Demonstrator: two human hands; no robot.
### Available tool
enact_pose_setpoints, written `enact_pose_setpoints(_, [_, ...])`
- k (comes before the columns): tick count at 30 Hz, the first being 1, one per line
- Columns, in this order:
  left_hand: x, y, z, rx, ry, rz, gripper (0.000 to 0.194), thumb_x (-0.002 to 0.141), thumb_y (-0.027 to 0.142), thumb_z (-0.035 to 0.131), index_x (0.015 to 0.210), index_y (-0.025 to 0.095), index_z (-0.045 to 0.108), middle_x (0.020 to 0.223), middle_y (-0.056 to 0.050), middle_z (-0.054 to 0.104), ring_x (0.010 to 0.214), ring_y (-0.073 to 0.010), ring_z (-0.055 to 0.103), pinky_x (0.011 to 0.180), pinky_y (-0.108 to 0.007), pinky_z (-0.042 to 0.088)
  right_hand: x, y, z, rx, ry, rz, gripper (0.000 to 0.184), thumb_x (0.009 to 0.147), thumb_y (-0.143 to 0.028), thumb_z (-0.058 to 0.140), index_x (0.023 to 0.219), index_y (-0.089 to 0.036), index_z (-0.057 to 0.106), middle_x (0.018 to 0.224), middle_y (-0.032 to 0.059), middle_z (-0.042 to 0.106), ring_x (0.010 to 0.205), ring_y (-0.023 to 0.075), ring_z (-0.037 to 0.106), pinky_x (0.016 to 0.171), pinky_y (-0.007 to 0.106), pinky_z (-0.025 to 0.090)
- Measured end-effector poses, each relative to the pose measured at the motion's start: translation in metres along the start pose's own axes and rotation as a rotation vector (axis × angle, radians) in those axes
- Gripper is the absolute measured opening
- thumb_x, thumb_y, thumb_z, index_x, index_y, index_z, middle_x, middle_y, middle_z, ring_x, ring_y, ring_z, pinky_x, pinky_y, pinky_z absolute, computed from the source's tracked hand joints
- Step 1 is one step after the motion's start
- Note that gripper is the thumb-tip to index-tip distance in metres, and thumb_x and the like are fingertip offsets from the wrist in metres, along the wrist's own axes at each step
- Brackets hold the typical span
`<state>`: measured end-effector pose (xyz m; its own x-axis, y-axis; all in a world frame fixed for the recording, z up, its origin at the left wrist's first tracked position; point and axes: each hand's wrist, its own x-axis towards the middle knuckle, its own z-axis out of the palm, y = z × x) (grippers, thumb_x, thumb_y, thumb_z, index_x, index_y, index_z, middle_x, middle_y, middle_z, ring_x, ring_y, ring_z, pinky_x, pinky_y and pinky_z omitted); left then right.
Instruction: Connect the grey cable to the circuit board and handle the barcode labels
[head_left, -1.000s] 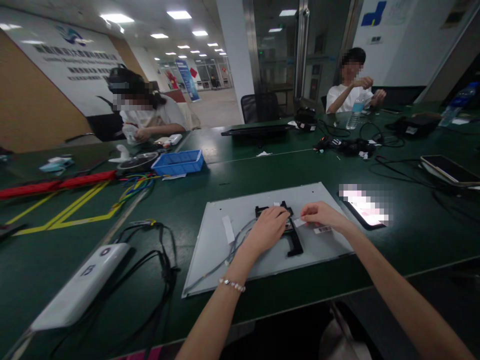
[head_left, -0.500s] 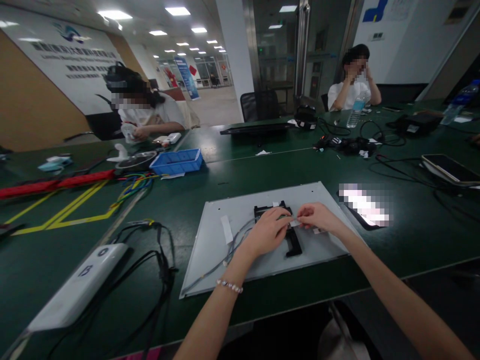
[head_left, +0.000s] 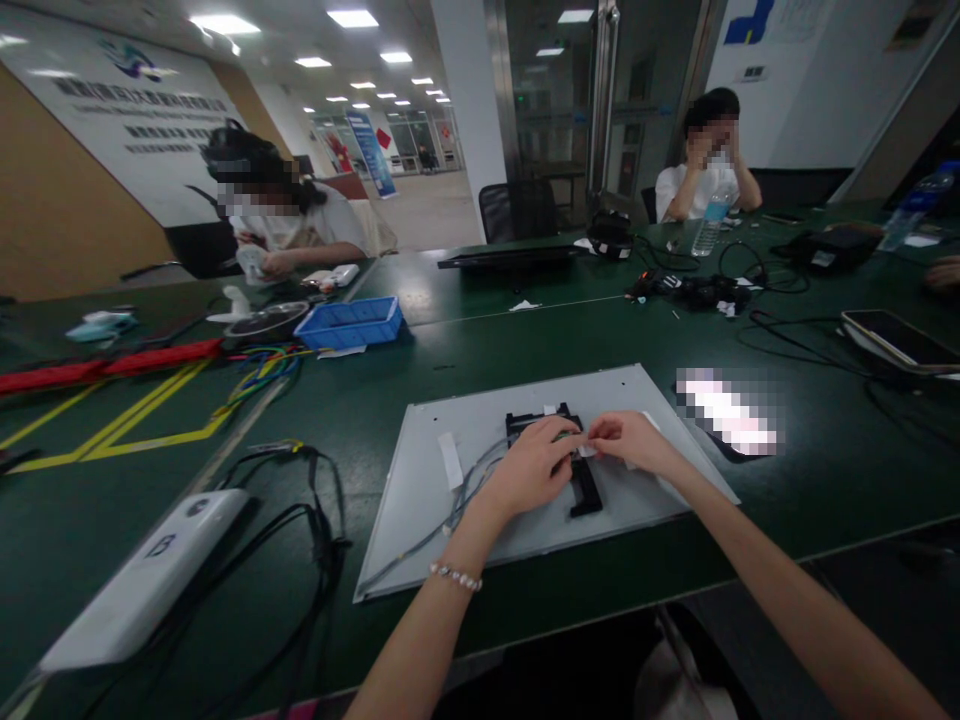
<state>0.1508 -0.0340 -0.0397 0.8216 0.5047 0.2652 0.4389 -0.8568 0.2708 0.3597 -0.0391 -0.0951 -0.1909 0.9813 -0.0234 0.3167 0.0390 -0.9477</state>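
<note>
A black plastic bracket (head_left: pixel 585 490) lies on a light grey panel (head_left: pixel 622 390) on the table in front of me. My left hand (head_left: pixel 532 465) rests over the bracket with its fingers curled down on it, covering its middle. From the right, my right hand (head_left: pixel 626 440) meets the left fingertips, its thumb and fingers pinched on a small whitish strip (head_left: pixel 588 452). The strip's exact kind is too small to make out. Thin grey cables (head_left: pixel 469 490) run from under my left hand to the panel's lower left corner. A white paper strip (head_left: pixel 451 460) lies left of the bracket.
A phone (head_left: pixel 724 415) with a lit, blurred screen is right of the panel. On the left are a white power bank (head_left: pixel 150 575), black cables (head_left: pixel 319 520) and a blue bin (head_left: pixel 351 322). Two people sit across the table, near a water bottle (head_left: pixel 709 230).
My right hand has shifted slightly left, closer to my left fingertips, with the whitish strip still pinched. My left hand stays nearly in place on the bracket.
</note>
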Motion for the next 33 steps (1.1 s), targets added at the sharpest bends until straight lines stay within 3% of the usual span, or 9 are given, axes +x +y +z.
enact_pose_setpoints(6, [0.000,0.002,-0.002,0.054,-0.034,0.012,0.031,0.081,0.013,0.047,0.107,0.023,0.061,0.119,-0.005,0.052,0.120,-0.0210,0.042,0.105,-0.040,0.032,-0.002,-0.004,0.004,-0.091,0.030,-0.061,0.010,0.073,-0.023,0.061,0.080,-0.017,0.064,0.073,0.0023,0.068,0.063,0.0140,0.063,0.059,0.025,0.049])
enact_pose_setpoints(13, [0.001,0.003,-0.002,0.044,-0.030,0.020,0.027,0.080,0.014,0.046,0.103,0.022,0.060,0.117,-0.006,0.053,0.117,-0.0215,0.044,0.103,-0.042,0.034,-0.011,-0.019,0.002,-0.424,0.106,-0.205,0.009,0.075,-0.023,0.061,0.081,-0.019,0.067,0.088,0.0038,0.064,0.063,0.0120,0.057,0.063,0.026,0.046])
enact_pose_setpoints(17, [-0.002,0.004,-0.001,0.042,-0.010,0.008,0.030,0.080,0.014,0.047,0.107,0.021,0.058,0.118,-0.006,0.053,0.117,-0.0213,0.044,0.102,-0.041,0.035,-0.012,-0.019,0.001,-0.432,0.094,-0.210,0.009,0.075,-0.024,0.061,0.079,-0.019,0.066,0.086,0.0034,0.062,0.064,0.0126,0.057,0.063,0.026,0.045])
enact_pose_setpoints(20, [-0.002,0.003,-0.006,0.057,0.044,-0.026,0.035,0.080,0.013,0.046,0.113,0.022,0.055,0.119,-0.006,0.052,0.117,-0.0219,0.045,0.100,-0.043,0.036,-0.011,-0.020,-0.001,-0.408,0.161,-0.238,0.011,0.079,-0.026,0.057,0.079,-0.019,0.065,0.085,0.0032,0.063,0.067,0.0138,0.057,0.064,0.026,0.044])
enact_pose_setpoints(25, [-0.006,-0.014,-0.032,0.147,0.226,-0.229,0.035,0.079,0.011,0.045,0.110,0.020,0.057,0.113,-0.007,0.054,0.109,-0.0221,0.048,0.097,-0.041,0.038,-0.013,-0.028,-0.005,-0.340,0.388,-0.294,0.021,0.087,-0.030,0.046,0.083,-0.018,0.063,0.084,0.0045,0.065,0.067,0.0145,0.057,0.063,0.025,0.042])
enact_pose_setpoints(29, [-0.027,-0.052,-0.056,0.189,0.365,-0.486,0.029,0.077,0.013,0.045,0.101,0.018,0.061,0.102,-0.007,0.057,0.097,-0.0210,0.053,0.090,-0.037,0.042,-0.019,-0.033,-0.004,-0.373,0.366,-0.309,0.023,0.088,-0.032,0.043,0.085,-0.019,0.062,0.083,0.0044,0.065,0.067,0.0152,0.057,0.063,0.025,0.042])
enact_pose_setpoints(33, [-0.061,-0.092,-0.059,0.130,0.284,-0.747,0.029,0.073,0.017,0.049,0.098,0.017,0.063,0.098,-0.006,0.061,0.087,-0.0196,0.056,0.089,-0.037,0.041,-0.025,-0.035,0.000,-0.479,0.367,-0.305,0.024,0.089,-0.032,0.041,0.087,-0.020,0.061,0.078,0.0036,0.065,0.066,0.0163,0.057,0.063,0.026,0.041])
